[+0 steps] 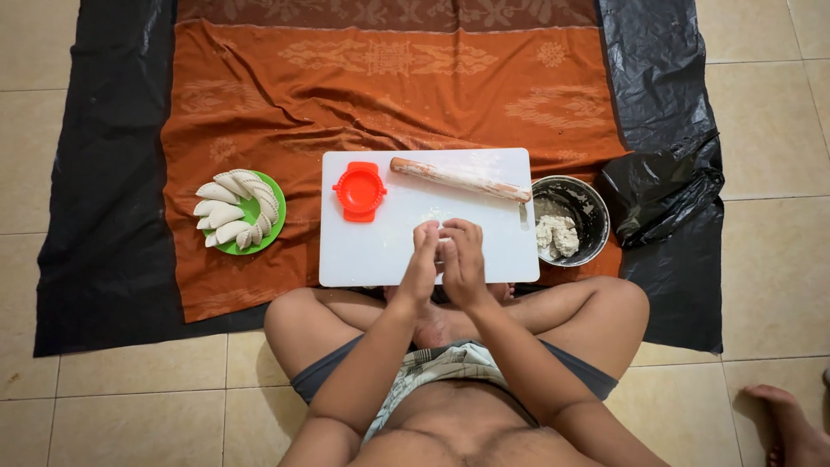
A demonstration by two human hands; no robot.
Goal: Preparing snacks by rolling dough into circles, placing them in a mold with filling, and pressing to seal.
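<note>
My left hand (421, 264) and my right hand (465, 259) are pressed together over the near edge of a white cutting board (372, 251), with a small piece of pale dough (444, 249) between the palms. A red plastic dumpling press (360, 191) lies shut on the board's far left. A floured wooden rolling pin (460, 179) rests across the board's far edge. To the right a metal bowl (590, 206) holds a lump of dough (557, 235).
A green plate (275, 227) with several folded dumplings sits left of the board on an orange patterned cloth (285, 112), which lies over black plastic sheeting (104, 216) on a tiled floor. Crumpled black plastic (661, 186) lies beside the bowl. Another person's foot (791, 424) shows at bottom right.
</note>
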